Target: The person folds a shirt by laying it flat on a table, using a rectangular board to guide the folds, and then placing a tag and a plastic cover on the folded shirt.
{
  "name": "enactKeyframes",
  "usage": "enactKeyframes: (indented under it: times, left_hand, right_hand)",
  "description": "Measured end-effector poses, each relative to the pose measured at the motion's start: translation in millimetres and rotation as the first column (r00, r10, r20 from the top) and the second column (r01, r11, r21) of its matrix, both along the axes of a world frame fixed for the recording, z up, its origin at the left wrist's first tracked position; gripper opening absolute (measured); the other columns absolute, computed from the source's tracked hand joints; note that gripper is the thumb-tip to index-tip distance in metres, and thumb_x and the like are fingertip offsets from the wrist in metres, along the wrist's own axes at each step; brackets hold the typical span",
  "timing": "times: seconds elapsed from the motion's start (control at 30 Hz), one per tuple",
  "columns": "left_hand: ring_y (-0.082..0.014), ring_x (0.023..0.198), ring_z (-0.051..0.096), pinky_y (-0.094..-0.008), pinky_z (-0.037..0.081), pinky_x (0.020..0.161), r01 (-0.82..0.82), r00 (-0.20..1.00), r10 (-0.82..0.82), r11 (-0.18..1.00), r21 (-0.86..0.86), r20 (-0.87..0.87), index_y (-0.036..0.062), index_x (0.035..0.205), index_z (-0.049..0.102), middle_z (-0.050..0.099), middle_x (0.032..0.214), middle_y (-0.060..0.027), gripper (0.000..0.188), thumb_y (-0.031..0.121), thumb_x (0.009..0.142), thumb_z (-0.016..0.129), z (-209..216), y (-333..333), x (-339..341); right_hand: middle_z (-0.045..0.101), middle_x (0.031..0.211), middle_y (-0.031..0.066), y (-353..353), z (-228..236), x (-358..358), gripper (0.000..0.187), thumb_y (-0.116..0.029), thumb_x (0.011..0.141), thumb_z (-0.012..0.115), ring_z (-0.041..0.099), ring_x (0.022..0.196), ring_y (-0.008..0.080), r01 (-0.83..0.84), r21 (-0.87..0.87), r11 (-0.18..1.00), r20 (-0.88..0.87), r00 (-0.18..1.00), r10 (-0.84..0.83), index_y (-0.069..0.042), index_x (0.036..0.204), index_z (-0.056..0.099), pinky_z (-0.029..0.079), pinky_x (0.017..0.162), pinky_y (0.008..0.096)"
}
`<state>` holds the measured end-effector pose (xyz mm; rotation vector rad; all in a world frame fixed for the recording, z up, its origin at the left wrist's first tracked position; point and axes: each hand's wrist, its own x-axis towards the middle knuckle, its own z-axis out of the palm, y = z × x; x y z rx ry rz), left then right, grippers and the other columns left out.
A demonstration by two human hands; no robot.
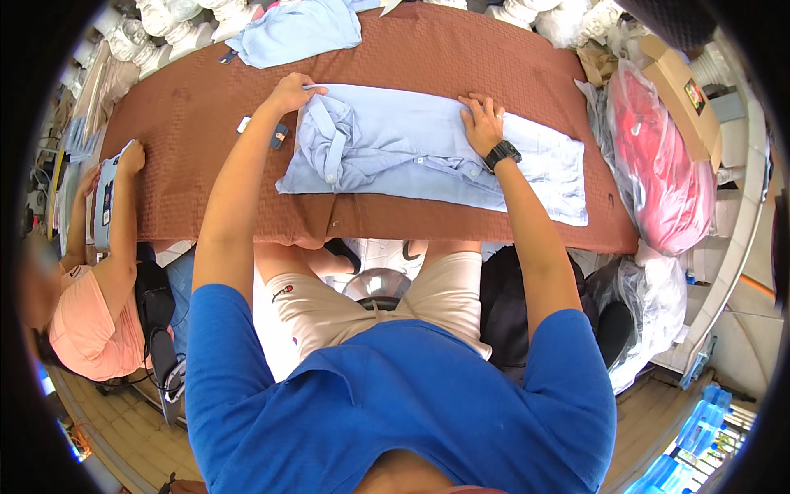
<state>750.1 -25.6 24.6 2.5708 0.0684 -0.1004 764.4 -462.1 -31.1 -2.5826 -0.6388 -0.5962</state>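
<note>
Left hand (291,93) pinches the light-blue shirt (403,123) — right hand (485,129) rests spread on it.

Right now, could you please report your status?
Left hand at corner of folded light-blue fabric shirt; right hand resting on it; small navy item beside it.

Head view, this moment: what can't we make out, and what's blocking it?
All in the head view:
- Light-blue shirt: underside, hidden by its own upper layers; also the patch beneath the right hand.
- Left hand: pinching or just touching the corner; its fingers cover the contact.
- Far blue shirt: cut off by the top edge.
- Small dark item: too small to identify.
</note>
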Motion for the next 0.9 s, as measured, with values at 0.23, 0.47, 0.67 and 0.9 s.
enactKeyframes:
  times: [0.23,0.47,0.67,0.9]
  left_hand:
    - [-0.0365,0.116,0.054,-0.0448,0.043,0.099,-0.154,0.850,0.121,0.988,0.022,0.513,0.0069,0.117,0.060,0.060,0.119,-0.0154,0.044,0.037,0.087,0.069,4.7,-5.5,-63.4]
    - [-0.0342,0.135,0.040,-0.0477,0.032,0.111,0.299,0.829,-0.358,0.933,0.199,0.430,0.0109,0.131,0.057,0.047,0.144,-0.0130,0.046,0.028,0.090,0.068,28.1,-94.8,-156.5]
    - [-0.0380,0.134,0.038,-0.0491,0.029,0.112,0.161,0.883,-0.100,0.982,-0.097,0.458,0.0096,0.137,0.050,0.043,0.144,-0.0188,0.057,0.030,0.088,0.070,32.3,-56.9,-158.2]
    - [-0.0306,0.084,0.067,-0.0385,0.052,0.077,-0.059,0.980,0.076,0.994,-0.093,0.186,-0.0010,0.129,0.047,0.069,0.089,-0.0184,0.060,0.020,0.081,0.077,-10.3,-34.5,-145.0]
  right_hand:
    - [0.056,0.132,0.0167,11.7,36.3,-17.0,0.045,-0.028,0.088,0.067,0.048,0.124,0.0352,-0.114,0.085,0.990,0.014,0.993,0.113,-0.006,0.126,0.059,0.039,0.105,0.0465]
    - [0.040,0.148,0.0156,110.8,38.4,-111.2,0.062,-0.045,0.086,0.067,0.034,0.136,0.0421,-0.385,-0.050,0.922,-0.131,0.917,0.376,-0.017,0.139,0.051,0.023,0.113,0.0607]
    - [0.035,0.150,0.0176,112.7,60.4,-127.5,0.083,-0.037,0.076,0.075,0.035,0.134,0.0444,-0.422,-0.006,0.907,-0.189,0.891,0.413,-0.018,0.148,0.037,0.028,0.111,0.0584]
    - [0.040,0.144,0.0228,185.8,61.3,-155.8,0.100,-0.041,0.064,0.085,0.043,0.124,0.0450,-0.453,0.201,0.869,-0.210,0.846,0.490,-0.012,0.146,0.037,0.039,0.102,0.0538]
